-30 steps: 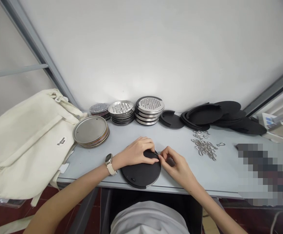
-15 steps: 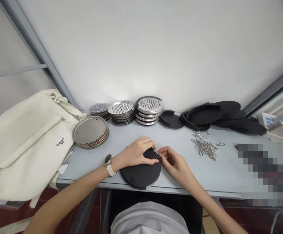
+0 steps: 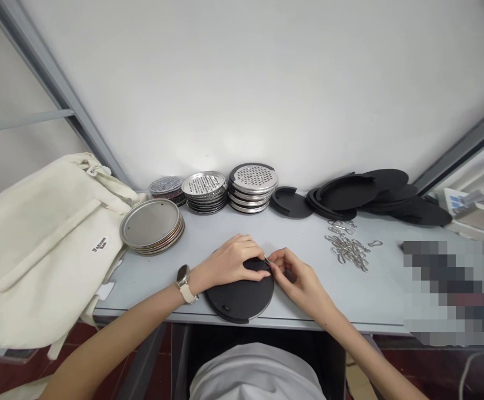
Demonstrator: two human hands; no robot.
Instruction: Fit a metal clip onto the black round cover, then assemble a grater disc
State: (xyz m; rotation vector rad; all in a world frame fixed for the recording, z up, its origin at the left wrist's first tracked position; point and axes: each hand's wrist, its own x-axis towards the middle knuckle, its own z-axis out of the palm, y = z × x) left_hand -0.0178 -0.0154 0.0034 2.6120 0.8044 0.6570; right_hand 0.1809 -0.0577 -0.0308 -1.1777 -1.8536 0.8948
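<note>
A round black disc with a thin metal rim lies flat at the front edge of the grey table. My left hand, watch on its wrist, rests curled on the disc's far edge and presses it down. My right hand meets it at the disc's right edge, fingers pinched on a small metal clip. The fingertips of both hands touch around that clip.
Stacks of metal discs, perforated grater discs and black covers line the back. A heap of loose metal clips lies to the right. A cream cloth bag hangs over the table's left end.
Both hands stay at the disc's far right edge; the right hand's fingers have shifted slightly toward the left hand. The view has drifted a little.
</note>
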